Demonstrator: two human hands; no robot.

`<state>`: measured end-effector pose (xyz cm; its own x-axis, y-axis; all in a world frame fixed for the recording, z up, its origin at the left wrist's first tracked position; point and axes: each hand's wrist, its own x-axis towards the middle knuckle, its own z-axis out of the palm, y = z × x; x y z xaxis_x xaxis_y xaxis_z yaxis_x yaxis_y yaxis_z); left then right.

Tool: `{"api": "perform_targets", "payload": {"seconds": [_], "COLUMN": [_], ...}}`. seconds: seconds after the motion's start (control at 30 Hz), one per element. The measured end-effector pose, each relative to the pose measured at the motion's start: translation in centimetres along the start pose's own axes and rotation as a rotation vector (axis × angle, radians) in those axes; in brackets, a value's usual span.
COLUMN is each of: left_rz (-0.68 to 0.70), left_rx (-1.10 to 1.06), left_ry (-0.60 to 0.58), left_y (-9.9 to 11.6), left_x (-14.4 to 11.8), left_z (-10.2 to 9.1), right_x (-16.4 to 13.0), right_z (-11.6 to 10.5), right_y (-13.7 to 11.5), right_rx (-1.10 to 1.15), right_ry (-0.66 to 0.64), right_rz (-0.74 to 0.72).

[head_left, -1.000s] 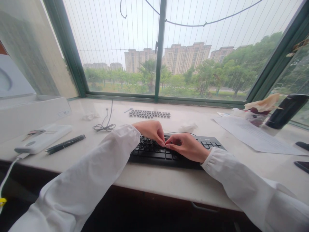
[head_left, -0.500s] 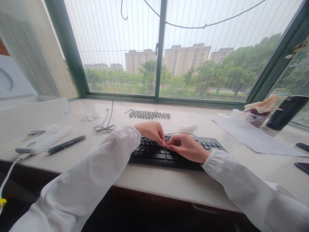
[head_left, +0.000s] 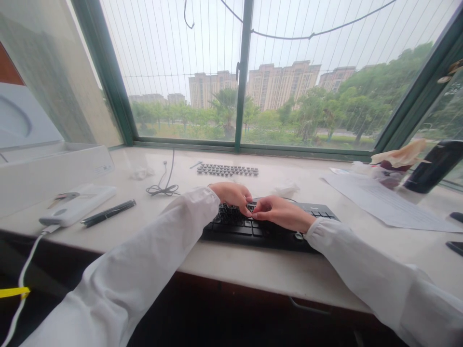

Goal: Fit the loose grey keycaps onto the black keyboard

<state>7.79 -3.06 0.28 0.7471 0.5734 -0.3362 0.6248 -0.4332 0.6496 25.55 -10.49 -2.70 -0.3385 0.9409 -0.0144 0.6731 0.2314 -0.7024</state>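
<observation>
1. Standing here in the room, the main thing I see is a long, flat black plastic keyboard (head_left: 242, 230) on a glossy white tabletop (head_left: 238, 270), near its front edge. Call it the middle of the dial, with 12 toward the window.
2. The left hand (head_left: 231, 195), in a loose white sleeve, comes over the letter keys from about 10 o'clock, thumb and index finger curled inward.
3. The right hand (head_left: 284, 214) comes in from 3 o'clock, thumb and index pinched. Fingertips of both hands pretty much meet over the keys; can't tell if anything's between them.
4. At 11 o'clock, neat rows of small greyish keycaps (head_left: 227, 169), well apart from the hands.
5. At 10 o'clock, a thin dark cable (head_left: 162, 190) tied in a bundle.
6. At 9 o'clock, a slim black pen (head_left: 108, 213), and just past it a rounded white power bank (head_left: 87, 202) with metal keys (head_left: 64, 198) on top.
7. Around 12, crumpled white tissue or plastic (head_left: 286, 187); toward 2, a printed white paper sheet (head_left: 379, 200).
</observation>
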Motion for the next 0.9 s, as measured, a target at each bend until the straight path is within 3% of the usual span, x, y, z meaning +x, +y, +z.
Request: {"api": "perform_targets", "payload": {"seconds": [0.43, 0.9], "left_rz": [-0.022, 0.005], "left_rx": [-0.044, -0.034], "left_ry": [-0.070, -0.097], "left_y": [0.3, 0.3], "left_x": [0.1, 0.2], "left_z": [-0.2, -0.3], "right_x": [2.1, 2.7], "right_z": [-1.4, -2.1], "right_y": [-0.9, -2.0], "right_rx": [-0.003, -0.164], "right_ry": [-0.192, -0.280], "right_rz": [0.055, 0.046]}}
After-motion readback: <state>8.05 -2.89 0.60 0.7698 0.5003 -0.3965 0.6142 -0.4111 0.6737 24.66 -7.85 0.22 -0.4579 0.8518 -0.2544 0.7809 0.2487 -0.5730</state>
